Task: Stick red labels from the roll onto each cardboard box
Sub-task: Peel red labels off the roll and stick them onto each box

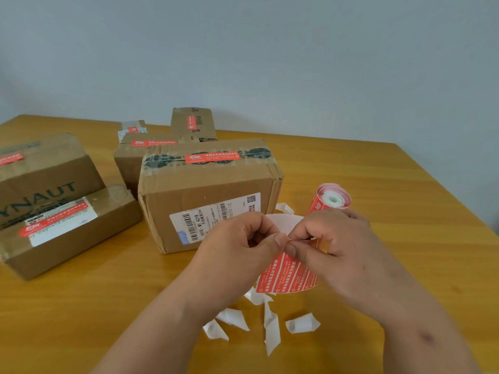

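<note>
Both hands meet over the table's near edge, pinching the top of the red label strip (287, 273): the left hand (243, 244) grips it with thumb and forefinger, and the right hand (332, 238) nips a label's corner. The strip hangs toward the person, its long axis running away to the label roll (330, 201) behind the right hand. The nearest cardboard box (208, 195) stands just beyond the left hand.

Six brown cardboard boxes stand on the table, each already wearing a red label; the nearest box (208, 195) carries one (212, 157) on its taped top. The label roll (330, 201) lies behind an unrolled strip of red labels (286, 276).
</note>
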The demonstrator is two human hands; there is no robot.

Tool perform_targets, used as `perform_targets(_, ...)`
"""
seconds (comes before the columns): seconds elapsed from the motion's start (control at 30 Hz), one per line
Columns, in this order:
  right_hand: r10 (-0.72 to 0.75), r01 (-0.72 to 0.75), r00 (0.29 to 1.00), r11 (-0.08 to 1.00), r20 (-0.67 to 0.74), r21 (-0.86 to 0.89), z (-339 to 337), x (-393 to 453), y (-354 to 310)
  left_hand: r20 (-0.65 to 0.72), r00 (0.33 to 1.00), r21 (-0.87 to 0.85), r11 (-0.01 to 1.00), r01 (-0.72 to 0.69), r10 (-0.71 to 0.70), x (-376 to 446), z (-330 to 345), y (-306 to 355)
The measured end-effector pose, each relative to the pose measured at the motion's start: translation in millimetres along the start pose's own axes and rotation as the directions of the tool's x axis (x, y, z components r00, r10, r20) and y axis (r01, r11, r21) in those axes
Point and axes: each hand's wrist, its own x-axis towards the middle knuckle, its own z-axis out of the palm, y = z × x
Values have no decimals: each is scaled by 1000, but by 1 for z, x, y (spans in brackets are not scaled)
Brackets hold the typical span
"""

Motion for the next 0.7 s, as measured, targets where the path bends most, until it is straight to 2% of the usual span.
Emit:
perform_targets(0.13,-20,19,999,999,-28,-40,4,2,4,-4,1000,-33,999,-7,7,0,1,-3)
perform_targets(0.33,-21,20,1000,999,-23,-31,4,1,3,-12,1000,56,998,-19,19,1,1,-1)
perform_targets(0.7,-58,57,998,994,-14,-91,7,4,2,9,1000,-77,997,21,-21,1,2,-4)
